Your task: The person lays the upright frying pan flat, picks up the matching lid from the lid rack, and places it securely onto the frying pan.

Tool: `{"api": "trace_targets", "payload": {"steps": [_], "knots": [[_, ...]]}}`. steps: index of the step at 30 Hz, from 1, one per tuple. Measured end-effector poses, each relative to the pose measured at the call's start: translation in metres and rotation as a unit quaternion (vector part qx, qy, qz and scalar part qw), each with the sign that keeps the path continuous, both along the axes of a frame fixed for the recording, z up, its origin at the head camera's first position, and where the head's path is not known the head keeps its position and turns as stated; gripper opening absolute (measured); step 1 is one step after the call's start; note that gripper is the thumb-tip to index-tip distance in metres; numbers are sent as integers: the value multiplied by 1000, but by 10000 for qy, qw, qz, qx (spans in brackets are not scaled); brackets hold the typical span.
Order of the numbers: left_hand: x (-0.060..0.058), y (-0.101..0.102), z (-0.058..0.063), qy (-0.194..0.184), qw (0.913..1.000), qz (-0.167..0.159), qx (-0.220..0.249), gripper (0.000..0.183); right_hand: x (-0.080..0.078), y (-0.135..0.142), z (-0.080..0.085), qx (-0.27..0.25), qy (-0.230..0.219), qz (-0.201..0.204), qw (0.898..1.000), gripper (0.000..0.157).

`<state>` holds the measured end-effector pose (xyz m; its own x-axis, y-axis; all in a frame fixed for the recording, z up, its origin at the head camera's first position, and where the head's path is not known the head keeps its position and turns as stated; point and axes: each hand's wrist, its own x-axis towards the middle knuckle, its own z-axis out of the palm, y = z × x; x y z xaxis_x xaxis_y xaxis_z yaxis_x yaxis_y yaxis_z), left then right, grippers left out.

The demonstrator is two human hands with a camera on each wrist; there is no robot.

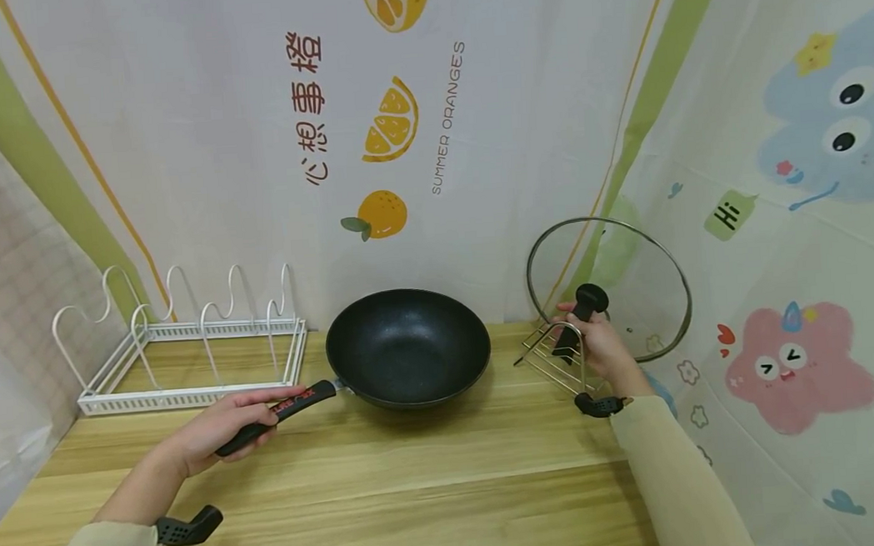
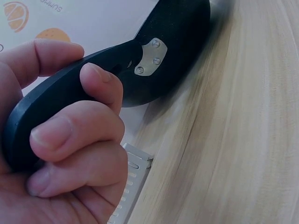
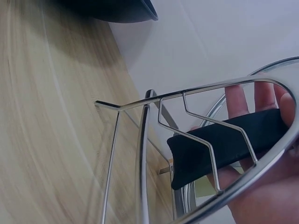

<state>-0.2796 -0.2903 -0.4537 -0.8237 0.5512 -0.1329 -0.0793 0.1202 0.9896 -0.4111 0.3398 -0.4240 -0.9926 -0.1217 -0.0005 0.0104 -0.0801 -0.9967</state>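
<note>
A black wok [image 1: 408,354] sits on the wooden table near the back, its long handle [image 1: 311,398] angled toward the left. My left hand [image 1: 202,438] grips that handle, fingers curled under it in the left wrist view. On the right, a clear glass pot lid [image 1: 642,260] with a metal rim is tilted up on edge. My right hand [image 1: 607,346] holds the lid's black handle [image 3: 219,142], fingers and thumb on either side of it. Between that hand and the wok is a metal wire lid stand [image 3: 145,163], whose loop overlaps the handle in the right wrist view.
A white metal pot rack [image 1: 204,397] with several curved dividers stands at the back left. Behind the table hangs a white curtain [image 1: 234,152] with orange prints. A cartoon-printed sheet [image 1: 782,268] borders the right side, close to the lid.
</note>
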Motion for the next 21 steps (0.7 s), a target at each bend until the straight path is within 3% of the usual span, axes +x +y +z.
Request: {"api": "trace_targets", "payload": {"steps": [21], "knots": [[1, 0, 0, -80, 10000, -9, -49, 50, -1, 1, 3, 442, 241, 63, 9987, 35]]}}
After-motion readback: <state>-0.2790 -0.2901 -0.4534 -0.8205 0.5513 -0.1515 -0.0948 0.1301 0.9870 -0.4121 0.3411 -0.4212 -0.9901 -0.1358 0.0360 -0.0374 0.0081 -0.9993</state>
